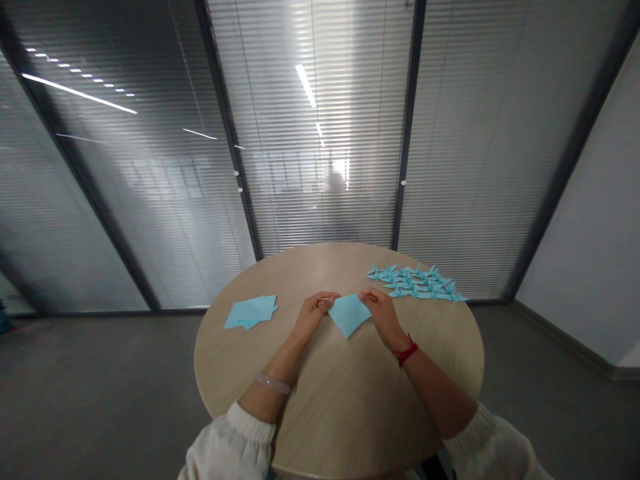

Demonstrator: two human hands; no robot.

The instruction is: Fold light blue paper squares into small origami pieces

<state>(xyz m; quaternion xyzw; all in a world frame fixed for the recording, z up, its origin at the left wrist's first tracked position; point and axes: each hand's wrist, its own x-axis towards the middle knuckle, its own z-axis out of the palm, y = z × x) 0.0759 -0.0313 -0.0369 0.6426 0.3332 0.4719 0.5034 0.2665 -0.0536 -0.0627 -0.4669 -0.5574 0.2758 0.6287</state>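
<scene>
A light blue sheet of paper (349, 316) is between my two hands near the middle of the table, one corner pointing towards me. My left hand (319, 309) pinches its left corner between thumb and fingers. On the other side, my right hand (379, 310) is closed on the paper's upper right edge. To the left lies a small, uneven stack of blue paper sheets (250, 311). Several folded blue paper cranes (417, 283) sit in rows at the table's right rear.
The round wooden table (345, 427) has its curved edge all around my forearms. Behind it stand glass panels with blinds (325, 213) and dark frames. A white wall (590, 233) rises at the right, and grey floor (100, 387) surrounds the table.
</scene>
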